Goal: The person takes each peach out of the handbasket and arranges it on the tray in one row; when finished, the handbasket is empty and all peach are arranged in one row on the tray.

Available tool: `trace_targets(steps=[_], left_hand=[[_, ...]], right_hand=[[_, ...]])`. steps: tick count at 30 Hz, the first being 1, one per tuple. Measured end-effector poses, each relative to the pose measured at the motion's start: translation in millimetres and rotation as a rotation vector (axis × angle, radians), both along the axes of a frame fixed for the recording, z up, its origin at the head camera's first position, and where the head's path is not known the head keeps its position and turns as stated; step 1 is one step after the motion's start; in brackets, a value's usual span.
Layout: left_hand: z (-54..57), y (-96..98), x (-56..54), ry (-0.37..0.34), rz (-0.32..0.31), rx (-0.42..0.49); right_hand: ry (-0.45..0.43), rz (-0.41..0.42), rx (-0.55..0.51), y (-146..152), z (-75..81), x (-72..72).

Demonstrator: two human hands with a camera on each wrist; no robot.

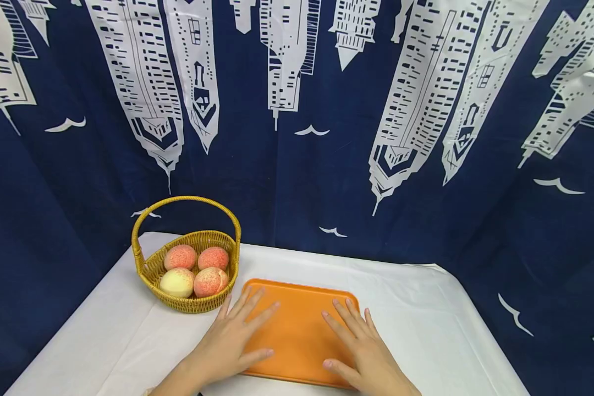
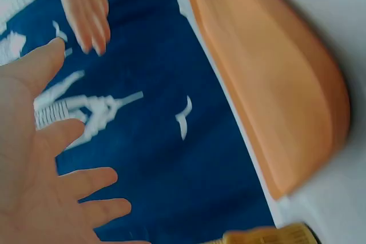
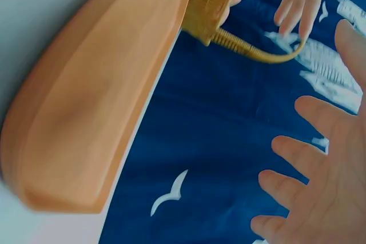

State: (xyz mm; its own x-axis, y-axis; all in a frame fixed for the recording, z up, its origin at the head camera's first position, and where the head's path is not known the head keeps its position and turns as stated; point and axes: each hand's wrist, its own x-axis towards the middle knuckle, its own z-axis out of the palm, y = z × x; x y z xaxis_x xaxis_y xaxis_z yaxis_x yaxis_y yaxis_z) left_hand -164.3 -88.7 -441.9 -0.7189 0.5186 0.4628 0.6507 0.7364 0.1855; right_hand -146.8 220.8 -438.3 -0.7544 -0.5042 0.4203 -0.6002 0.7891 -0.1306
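Observation:
An orange tray [image 1: 297,330] lies on the white-covered table. Over its left side my left hand [image 1: 227,341] is spread with straight fingers, holding nothing. My right hand [image 1: 366,352] is spread likewise over the tray's right side. Both wrist views show the palms, left [image 2: 34,181] and right [image 3: 331,170], with a gap between them and the tray. To the left of the tray stands a wicker basket [image 1: 150,275] with a tall handle. Several round peach-like fruits [image 1: 210,282] sit in it, mostly pinkish red, one pale yellow [image 1: 177,282].
A white cloth [image 1: 425,319] covers the table. Behind and around it hangs a dark blue curtain [image 1: 297,181] printed with white buildings and birds. The basket's upright handle [image 1: 188,198] rises in front of the curtain, near the table's back left.

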Motion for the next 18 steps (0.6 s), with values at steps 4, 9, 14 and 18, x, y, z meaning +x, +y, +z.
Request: trace_targets(steps=[4, 9, 14, 18], left_hand=[[4.2, -16.0, -16.5, 0.028, 0.058, 0.134], [6.0, -38.8, -39.5, 0.006, 0.149, 0.341], [0.1, -63.5, -58.8, -0.044, 0.223, 0.500], [-7.3, -79.8, -70.7, -0.072, 0.264, 0.540]], right_hand=[[-0.066, -0.021, -0.106, 13, -2.0, -7.0], [-0.165, -0.027, -0.231, 27, -6.7, -15.7], [-0.249, -0.032, -0.305, 38, -15.1, -24.7], [-0.284, -0.053, -0.323, 46, -22.1, -30.7]])
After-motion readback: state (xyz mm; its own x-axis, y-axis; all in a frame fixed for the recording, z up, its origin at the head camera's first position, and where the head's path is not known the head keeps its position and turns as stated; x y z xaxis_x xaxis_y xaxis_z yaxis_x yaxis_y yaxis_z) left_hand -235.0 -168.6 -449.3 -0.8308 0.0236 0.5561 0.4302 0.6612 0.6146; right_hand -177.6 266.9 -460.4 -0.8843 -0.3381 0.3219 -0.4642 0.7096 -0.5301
